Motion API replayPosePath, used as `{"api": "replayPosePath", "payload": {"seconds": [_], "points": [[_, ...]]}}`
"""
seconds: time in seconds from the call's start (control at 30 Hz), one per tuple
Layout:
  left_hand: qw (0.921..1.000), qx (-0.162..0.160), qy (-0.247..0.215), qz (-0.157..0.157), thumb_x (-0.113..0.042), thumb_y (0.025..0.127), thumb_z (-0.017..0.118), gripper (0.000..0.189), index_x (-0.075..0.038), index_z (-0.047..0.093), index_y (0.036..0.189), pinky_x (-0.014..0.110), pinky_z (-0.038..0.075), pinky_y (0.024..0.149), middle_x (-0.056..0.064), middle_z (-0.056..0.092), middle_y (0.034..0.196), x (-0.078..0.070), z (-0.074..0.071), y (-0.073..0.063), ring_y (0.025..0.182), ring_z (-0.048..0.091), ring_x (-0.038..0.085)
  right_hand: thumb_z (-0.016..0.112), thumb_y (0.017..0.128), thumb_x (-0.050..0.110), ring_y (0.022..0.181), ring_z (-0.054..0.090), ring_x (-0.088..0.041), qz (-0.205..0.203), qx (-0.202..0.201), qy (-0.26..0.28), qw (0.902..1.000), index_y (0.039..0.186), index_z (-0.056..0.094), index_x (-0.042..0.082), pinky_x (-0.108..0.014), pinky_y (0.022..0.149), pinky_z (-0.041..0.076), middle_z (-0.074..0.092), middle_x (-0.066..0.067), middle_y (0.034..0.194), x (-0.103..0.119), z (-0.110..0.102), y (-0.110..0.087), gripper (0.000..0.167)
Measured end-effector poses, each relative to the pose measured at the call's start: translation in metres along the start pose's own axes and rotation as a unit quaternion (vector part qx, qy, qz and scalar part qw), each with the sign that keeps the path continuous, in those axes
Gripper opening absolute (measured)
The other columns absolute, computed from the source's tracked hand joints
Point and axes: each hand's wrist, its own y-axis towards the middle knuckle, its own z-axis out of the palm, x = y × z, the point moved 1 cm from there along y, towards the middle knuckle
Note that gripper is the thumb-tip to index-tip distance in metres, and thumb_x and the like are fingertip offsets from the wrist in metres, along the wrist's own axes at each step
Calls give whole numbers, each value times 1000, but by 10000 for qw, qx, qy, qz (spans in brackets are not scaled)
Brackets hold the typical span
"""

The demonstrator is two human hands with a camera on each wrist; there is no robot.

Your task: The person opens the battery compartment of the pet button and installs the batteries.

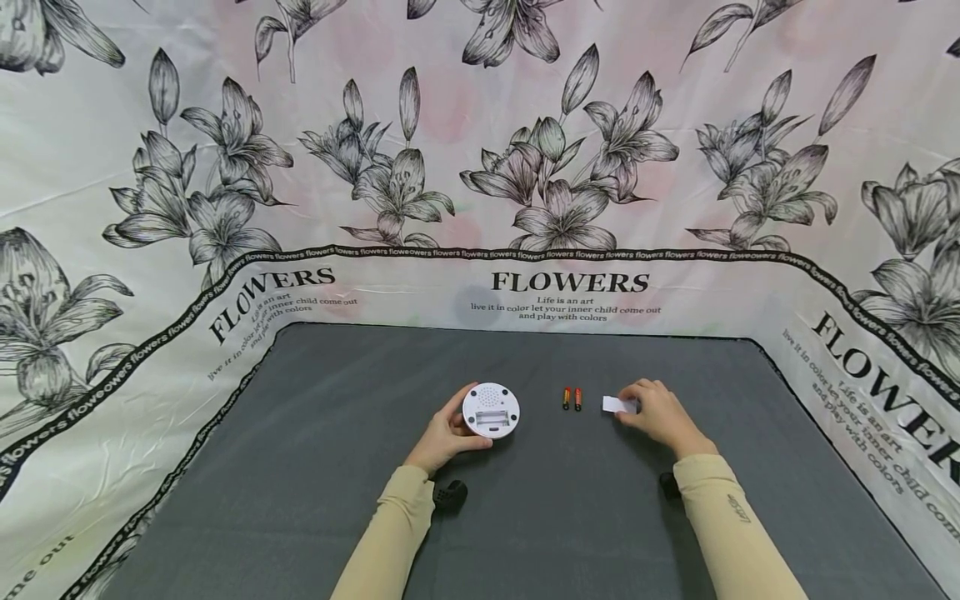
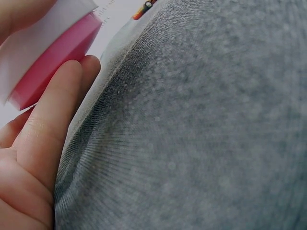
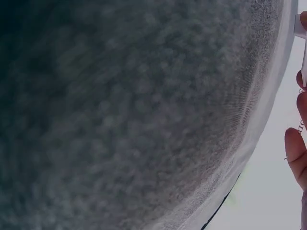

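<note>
My left hand (image 1: 442, 439) grips a round white device (image 1: 491, 397) by its left edge, thumb at the near rim. The device's underside faces up, showing speaker holes, dark feet and an uncovered battery compartment with no batteries in it. Along its side, a pink band (image 2: 57, 62) shows in the left wrist view, with my fingers against it. To the right, my right hand (image 1: 663, 417) pinches a small flat white piece (image 1: 613, 405), which looks like a battery cover. Between the hands, two orange-and-black batteries (image 1: 577, 399) lie side by side.
A dark grey cloth (image 1: 555, 500) covers the table. Behind and around it hangs a white curtain (image 1: 420, 287) printed with flowers and lettering. Dark wrist cameras (image 1: 451, 497) sit below both wrists.
</note>
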Motion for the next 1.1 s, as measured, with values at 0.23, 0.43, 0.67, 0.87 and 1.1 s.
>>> {"api": "replayPosePath", "payload": {"seconds": [0.23, 0.43, 0.67, 0.87, 1.1], "points": [[10000, -18, -31, -26, 10, 70, 75, 95, -19, 27, 147, 34, 52, 75, 18, 61, 105, 1, 1, 0, 90, 62, 35, 76, 76, 17, 90, 49, -33, -39, 136, 32, 9999, 94, 68, 2, -52, 77, 40, 60, -13, 97, 2, 2, 3, 25], [10000, 5, 7, -8, 10, 70, 75, 96, -16, 25, 148, 35, 52, 76, 17, 61, 105, 2, 1, 0, 89, 63, 31, 77, 75, 16, 87, 49, -30, -1, 244, 88, 9997, 93, 69, 1, -48, 75, 42, 61, -12, 95, 0, 5, 4, 25], [10000, 24, 26, -19, 9, 70, 76, 95, -20, 27, 147, 35, 52, 76, 17, 62, 106, 2, 0, 0, 91, 62, 35, 78, 74, 20, 90, 49, -31, 233, 193, 523, 9982, 101, 68, -2, -48, 76, 41, 61, -15, 99, -1, 4, 3, 35], [10000, 13, 15, -9, 8, 70, 76, 96, -20, 27, 147, 36, 52, 76, 16, 62, 103, 1, -1, 1, 91, 63, 34, 75, 79, 19, 102, 50, -37, 432, -143, 1421, 9888, 112, 64, -5, -52, 82, 42, 59, -20, 109, 12, 3, 5, 42], [10000, 7, 85, 8, 8, 71, 76, 95, -19, 26, 147, 35, 52, 76, 16, 62, 102, 0, -1, 1, 89, 63, 32, 74, 80, 19, 100, 50, -34, 534, -244, 1773, 9824, 111, 66, -2, -47, 77, 45, 60, -17, 109, 32, 10, 14, 38]]}}
